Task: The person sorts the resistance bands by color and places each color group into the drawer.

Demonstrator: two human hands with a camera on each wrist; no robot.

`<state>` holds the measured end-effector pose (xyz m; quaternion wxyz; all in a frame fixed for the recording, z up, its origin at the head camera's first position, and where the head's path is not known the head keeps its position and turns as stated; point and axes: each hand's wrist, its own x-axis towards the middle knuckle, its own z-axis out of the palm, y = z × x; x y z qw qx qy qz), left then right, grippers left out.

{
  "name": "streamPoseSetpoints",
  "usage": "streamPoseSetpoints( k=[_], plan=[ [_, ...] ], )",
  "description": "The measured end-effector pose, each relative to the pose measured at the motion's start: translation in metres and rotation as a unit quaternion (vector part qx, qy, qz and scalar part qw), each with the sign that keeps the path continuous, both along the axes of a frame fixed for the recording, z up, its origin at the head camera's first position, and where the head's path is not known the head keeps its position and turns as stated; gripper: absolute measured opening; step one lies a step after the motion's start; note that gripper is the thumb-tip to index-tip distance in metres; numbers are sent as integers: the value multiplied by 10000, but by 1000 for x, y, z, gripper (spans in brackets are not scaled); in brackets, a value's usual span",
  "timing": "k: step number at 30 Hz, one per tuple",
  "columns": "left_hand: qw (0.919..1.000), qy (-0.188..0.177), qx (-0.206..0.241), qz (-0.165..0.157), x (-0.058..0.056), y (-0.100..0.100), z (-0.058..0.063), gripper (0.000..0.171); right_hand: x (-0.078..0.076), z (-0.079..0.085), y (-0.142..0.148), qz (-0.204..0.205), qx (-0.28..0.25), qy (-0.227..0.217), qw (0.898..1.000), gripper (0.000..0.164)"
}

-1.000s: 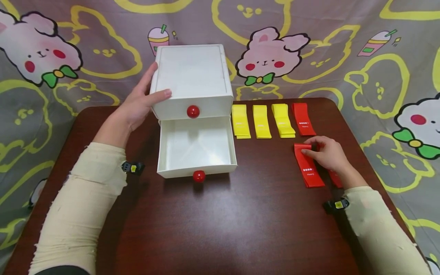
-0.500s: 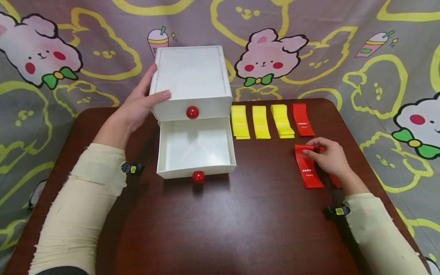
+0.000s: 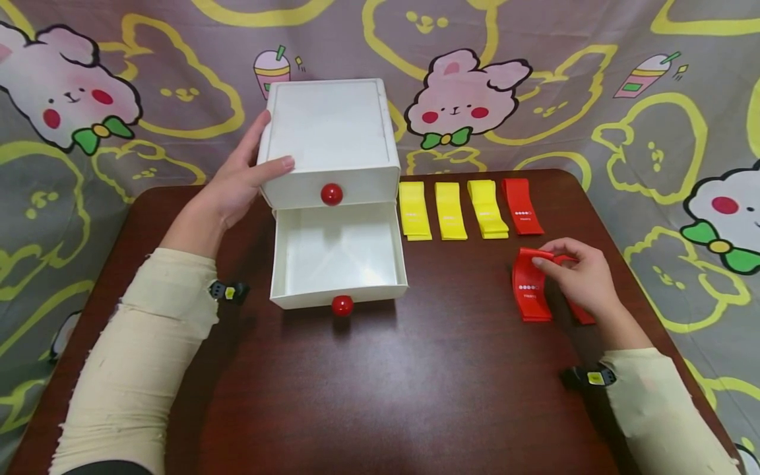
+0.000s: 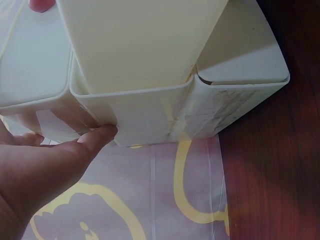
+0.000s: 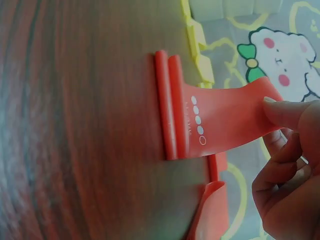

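In the head view my left hand (image 3: pixel 234 175) rests on the left side of a white drawer box (image 3: pixel 329 125), thumb straight over its top front edge. In the left wrist view a straight finger (image 4: pixel 102 136) lies along the box's side. Below, the lower drawer (image 3: pixel 338 254) stands pulled out, bare inside, with a red knob (image 3: pixel 342 305). My right hand (image 3: pixel 578 274) pinches one end of a red resistance band (image 3: pixel 530 290) printed with dots. In the right wrist view this band (image 5: pixel 225 117) slopes from my thumb and fingers to its folded end near the tabletop.
Three yellow bands (image 3: pixel 451 211) and another red band (image 3: pixel 522 206) lie in a row right of the box. Beyond the right hand's fingers, one more red band (image 3: pixel 578 311) lies partly hidden. A patterned cloth (image 3: pixel 564 79) hangs behind the dark wooden table (image 3: pixel 380 396).
The right hand has moved slightly right and toward me, and the end of the red band it pinches has risen and bent up. The left hand and the drawer box have stayed put.
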<state>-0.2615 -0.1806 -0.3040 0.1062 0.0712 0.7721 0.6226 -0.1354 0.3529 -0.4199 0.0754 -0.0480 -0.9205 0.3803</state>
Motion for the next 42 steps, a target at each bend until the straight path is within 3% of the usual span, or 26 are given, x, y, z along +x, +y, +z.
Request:
streamPoseSetpoints(
  k=[17, 27, 32, 39, 42],
  plan=[
    [10000, 17, 36, -11, 1, 1, 0, 92, 10, 28, -25, 127, -839, 865, 9926, 23],
    [9999, 16, 94, -37, 1, 0, 1, 92, 6, 54, -53, 275, -1294, 1467, 9803, 23],
    [9999, 12, 132, -40, 0, 1, 0, 93, 6, 70, -73, 332, -2042, 1775, 9621, 24],
    [9999, -29, 100, -21, -1, 0, -1, 93, -7, 86, -98, 698, -3092, 2324, 9195, 24],
    [9999, -34, 110, -25, -2, 0, -1, 93, -11, 99, -113, 807, -3267, 2468, 9088, 23]
  ],
)
